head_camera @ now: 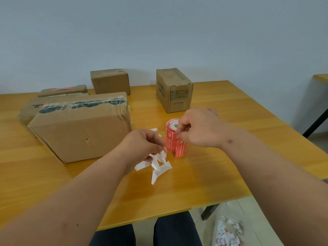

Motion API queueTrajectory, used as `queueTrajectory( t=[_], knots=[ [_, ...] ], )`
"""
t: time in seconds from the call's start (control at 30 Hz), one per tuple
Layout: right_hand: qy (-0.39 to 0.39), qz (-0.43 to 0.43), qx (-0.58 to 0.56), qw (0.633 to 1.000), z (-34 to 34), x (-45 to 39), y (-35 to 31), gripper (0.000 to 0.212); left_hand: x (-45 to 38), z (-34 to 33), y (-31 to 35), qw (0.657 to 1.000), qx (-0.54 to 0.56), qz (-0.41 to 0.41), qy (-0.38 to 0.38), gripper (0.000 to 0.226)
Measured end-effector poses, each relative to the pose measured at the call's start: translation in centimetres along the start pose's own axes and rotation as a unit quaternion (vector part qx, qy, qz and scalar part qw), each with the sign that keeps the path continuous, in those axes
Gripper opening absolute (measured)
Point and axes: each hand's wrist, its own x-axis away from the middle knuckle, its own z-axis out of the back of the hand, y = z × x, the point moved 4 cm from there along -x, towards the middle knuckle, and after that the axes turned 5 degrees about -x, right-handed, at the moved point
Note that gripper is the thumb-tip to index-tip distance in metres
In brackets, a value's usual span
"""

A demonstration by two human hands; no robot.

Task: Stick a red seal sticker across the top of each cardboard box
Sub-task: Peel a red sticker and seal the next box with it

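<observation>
- The roll of red seal stickers point(175, 139) stands upright on the wooden surface point(204, 171) at the centre of the frame; white printing runs down its red labels but is too small to read
- The right hand point(200, 128), just right of centre, has its fingers curled, thumb and forefinger pinching at the upper edge of the roll
- The left hand point(142, 144), just left of the roll, has its fingers curled round a tangle of white backing paper point(158, 166), which trails down to the surface below it
- A large cardboard box point(81, 128) lies left of centre, its top seam covered by clear tape with a dark printed pattern, not legible
- Behind it, at the left, a flatter box point(35, 109) shows some dark marks, unreadable
- A low flat box point(63, 90) in the upper left carries a red strip on its top
- A plain box point(111, 82) sits at upper centre, taped on top
- An upright box point(174, 89), right of centre, shows the letters "HYN" on its side, plus a row of handling symbols with small print beneath
</observation>
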Motion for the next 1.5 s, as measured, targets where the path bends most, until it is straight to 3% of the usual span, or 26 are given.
queueTrajectory(
  t=[0.2,0.4,0.63,0.83,1.1,1.23,1.37,1.5],
  knots=[
    [-0.006,0.042,-0.091,0.995,0.1,0.3,-1.6,0.003,0.6,0.1,0.7,0.999,0.023,-0.015,-0.019,0.013],
    [-0.053,0.061,-0.044,0.996,-1.2,0.0,-2.6,0.021,1.2,0.8,1.4,0.999,0.045,-0.024,-0.018,0.020],
    [-0.055,0.053,-0.091,0.993,-0.9,0.4,-2.3,0.004,1.5,2.1,0.6,0.975,0.218,0.022,-0.028,0.009],
    [-0.043,0.062,-0.083,0.994,-0.3,0.7,-2.6,0.011,1.8,1.9,1.1,0.998,0.070,-0.009,0.003,0.014],
    [-0.088,0.034,-0.120,0.988,0.4,1.2,-2.1,0.020,1.6,2.0,1.2,0.998,0.044,-0.040,0.027,0.019],
    [-0.085,0.017,-0.105,0.991,1.0,1.1,-1.3,0.014,1.5,1.6,1.3,0.999,0.025,-0.035,0.024,0.019],
    [-0.096,-0.020,-0.096,0.991,0.6,1.3,-0.4,0.039,1.1,0.8,1.4,1.000,-0.011,-0.018,0.022,0.028],
    [-0.081,-0.019,-0.067,0.994,0.3,1.4,0.4,0.045,0.6,-0.1,1.4,0.998,-0.063,-0.005,0.027,0.034]
  ],
)
